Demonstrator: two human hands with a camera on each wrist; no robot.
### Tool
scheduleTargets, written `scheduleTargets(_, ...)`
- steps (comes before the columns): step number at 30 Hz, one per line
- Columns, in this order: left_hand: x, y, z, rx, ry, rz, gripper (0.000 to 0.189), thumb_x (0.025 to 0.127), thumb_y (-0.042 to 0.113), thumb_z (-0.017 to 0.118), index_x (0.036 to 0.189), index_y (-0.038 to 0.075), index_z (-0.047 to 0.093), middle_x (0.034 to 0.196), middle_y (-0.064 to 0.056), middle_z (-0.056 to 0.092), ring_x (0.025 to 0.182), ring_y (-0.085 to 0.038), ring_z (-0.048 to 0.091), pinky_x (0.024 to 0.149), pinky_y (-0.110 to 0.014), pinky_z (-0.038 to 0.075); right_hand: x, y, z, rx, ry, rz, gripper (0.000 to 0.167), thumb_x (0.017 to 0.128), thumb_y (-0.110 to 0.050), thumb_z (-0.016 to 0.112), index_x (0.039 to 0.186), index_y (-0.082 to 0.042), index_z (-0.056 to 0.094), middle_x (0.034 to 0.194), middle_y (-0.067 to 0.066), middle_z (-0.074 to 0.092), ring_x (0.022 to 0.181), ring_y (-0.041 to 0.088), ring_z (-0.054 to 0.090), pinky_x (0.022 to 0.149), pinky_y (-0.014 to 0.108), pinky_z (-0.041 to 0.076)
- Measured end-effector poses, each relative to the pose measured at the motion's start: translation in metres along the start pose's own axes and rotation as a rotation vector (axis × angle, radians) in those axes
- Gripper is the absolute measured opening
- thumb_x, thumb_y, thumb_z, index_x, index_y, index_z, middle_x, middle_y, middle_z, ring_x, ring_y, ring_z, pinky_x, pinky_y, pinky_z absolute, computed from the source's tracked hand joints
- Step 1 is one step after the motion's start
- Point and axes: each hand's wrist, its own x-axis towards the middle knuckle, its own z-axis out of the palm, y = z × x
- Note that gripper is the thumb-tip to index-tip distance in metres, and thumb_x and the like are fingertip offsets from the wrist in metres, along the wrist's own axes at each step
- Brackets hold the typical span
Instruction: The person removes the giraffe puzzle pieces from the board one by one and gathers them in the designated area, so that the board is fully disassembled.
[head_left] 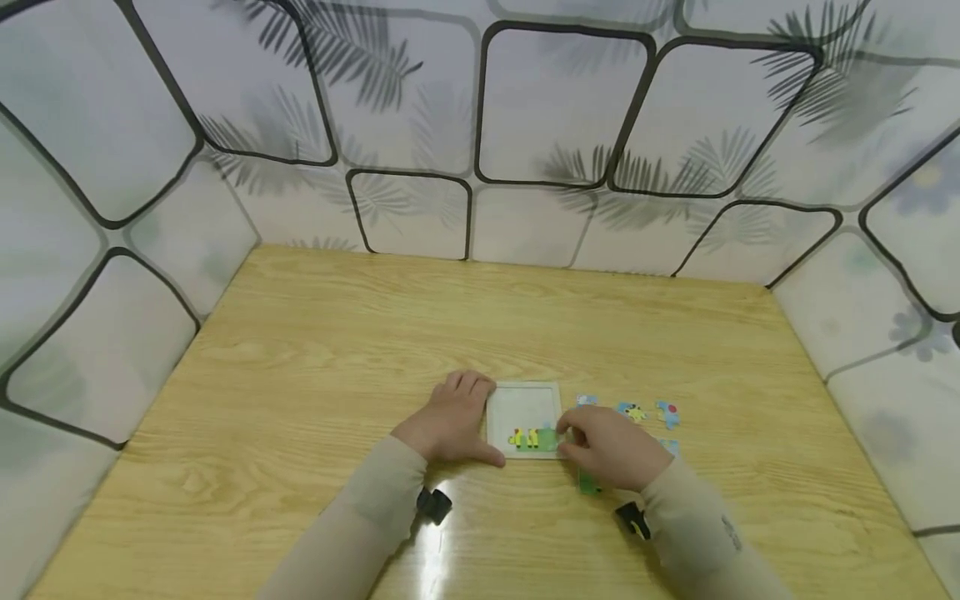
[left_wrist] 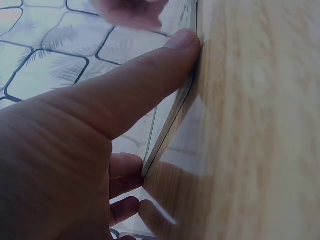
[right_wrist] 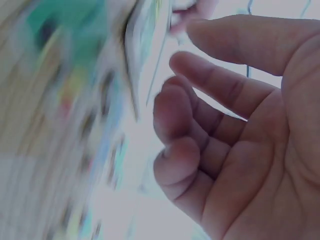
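Note:
A square white puzzle tray (head_left: 521, 404) lies on the table, with joined green and yellow jigsaw pieces (head_left: 534, 439) along its near edge. My left hand (head_left: 455, 419) braces the tray's left side; its extended thumb (left_wrist: 165, 60) touches the near edge in the left wrist view, while the other fingers lie along the left edge. By the tray's lower right corner is my right hand (head_left: 611, 446). In the right wrist view its fingers (right_wrist: 172, 112) hang loosely curled, thumb and index fingertips apart, with nothing visible between them.
Loose jigsaw pieces lie right of the tray: a blue and yellow one (head_left: 632, 412), a blue one with a red spot (head_left: 667, 414), and a light blue one (head_left: 670, 447). A green piece (head_left: 588, 483) is partly covered by the right hand. Patterned fabric walls (head_left: 525, 221) border the wooden table (head_left: 337, 333).

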Motion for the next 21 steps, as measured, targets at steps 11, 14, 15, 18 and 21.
scheduleTargets(11, 0.001, 0.000, 0.001, -0.007, 0.014, -0.001, 0.109, 0.071, 0.062, 0.083, 0.151, 0.003, 0.037, 0.150, -0.010, 0.038, 0.139, -0.031, 0.030, 0.116, -0.048, 0.027, 0.038, -0.028, 0.015, -0.108, -0.093, 0.022, 0.024, 0.084, -0.007, 0.072, 0.107, -0.002, 0.068, 0.097, 0.003, 0.060, 0.083, 0.015, 0.056, 0.079, 0.038, 0.052)
scheduleTargets(14, 0.001, -0.001, 0.001, -0.002, 0.015, -0.001, 0.109, 0.071, 0.061, 0.084, 0.151, 0.003, 0.037, 0.149, -0.009, 0.038, 0.139, -0.031, 0.030, 0.116, -0.048, 0.027, 0.042, -0.028, 0.015, -0.049, -0.115, 0.067, 0.023, 0.083, -0.006, 0.073, 0.105, -0.003, 0.067, 0.094, 0.002, 0.058, 0.082, 0.016, 0.054, 0.079, 0.039, 0.051)
scheduleTargets(15, 0.001, -0.002, 0.001, 0.001, 0.015, 0.001, 0.109, 0.071, 0.061, 0.084, 0.151, 0.003, 0.037, 0.149, -0.010, 0.038, 0.139, -0.031, 0.030, 0.116, -0.048, 0.027, 0.043, -0.028, 0.015, -0.035, -0.120, 0.077, 0.025, 0.083, -0.006, 0.073, 0.107, -0.004, 0.067, 0.095, 0.002, 0.058, 0.083, 0.016, 0.054, 0.080, 0.039, 0.050)
scheduleTargets(18, 0.001, -0.003, 0.001, 0.010, 0.016, 0.007, 0.108, 0.072, 0.062, 0.083, 0.151, 0.004, 0.037, 0.150, -0.009, 0.038, 0.139, -0.031, 0.030, 0.116, -0.048, 0.028, 0.044, -0.028, 0.015, -0.022, -0.133, 0.069, 0.032, 0.083, -0.004, 0.072, 0.115, -0.005, 0.067, 0.097, 0.002, 0.058, 0.083, 0.015, 0.053, 0.080, 0.040, 0.050)
scheduleTargets(21, 0.001, -0.003, 0.001, 0.008, 0.007, 0.004, 0.108, 0.072, 0.061, 0.083, 0.151, 0.004, 0.037, 0.150, -0.009, 0.037, 0.140, -0.031, 0.029, 0.116, -0.049, 0.028, 0.045, -0.029, 0.016, -0.029, -0.142, 0.039, 0.036, 0.083, -0.003, 0.070, 0.118, -0.006, 0.067, 0.097, 0.001, 0.057, 0.080, 0.015, 0.052, 0.076, 0.038, 0.050)
